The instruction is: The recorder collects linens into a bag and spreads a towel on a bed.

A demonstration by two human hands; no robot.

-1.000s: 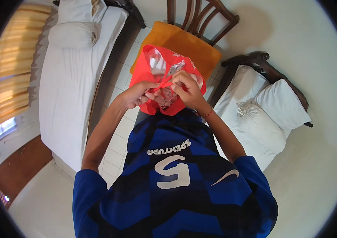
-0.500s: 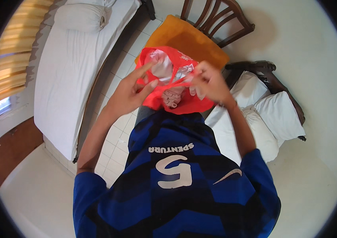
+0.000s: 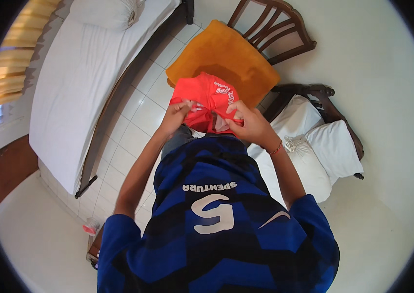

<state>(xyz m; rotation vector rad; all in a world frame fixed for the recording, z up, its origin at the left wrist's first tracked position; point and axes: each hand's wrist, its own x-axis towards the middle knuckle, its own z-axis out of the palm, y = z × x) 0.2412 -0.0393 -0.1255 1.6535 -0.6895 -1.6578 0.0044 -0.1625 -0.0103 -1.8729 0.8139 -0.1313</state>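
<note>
A red bag (image 3: pixel 192 89) with pale lettering hangs in front of my waist, near the front of an orange-topped chair. My left hand (image 3: pixel 173 119) pinches the left part of its mouth, fingers closed. On the opposite side, my right hand (image 3: pixel 253 126) holds the edge between thumb and fingers. The mouth is gathered narrower between both hands. Through the gap a pale pinkish cloth-like item (image 3: pixel 221 123) shows, along with bits of something white and shiny near my left fingers. Most of what lies inside is hidden.
A wooden chair with an orange seat (image 3: pixel 221 53) stands just beyond the bag. To the left runs a bed with a white sheet (image 3: pixel 87 73); to the right are white pillows (image 3: pixel 333 149) on another bed. Pale floor tiles (image 3: pixel 133 117) lie between.
My hands have closed on the bag's rim, and its wide mouth has been drawn narrower, covering most of the contents. Both hands have come slightly lower.
</note>
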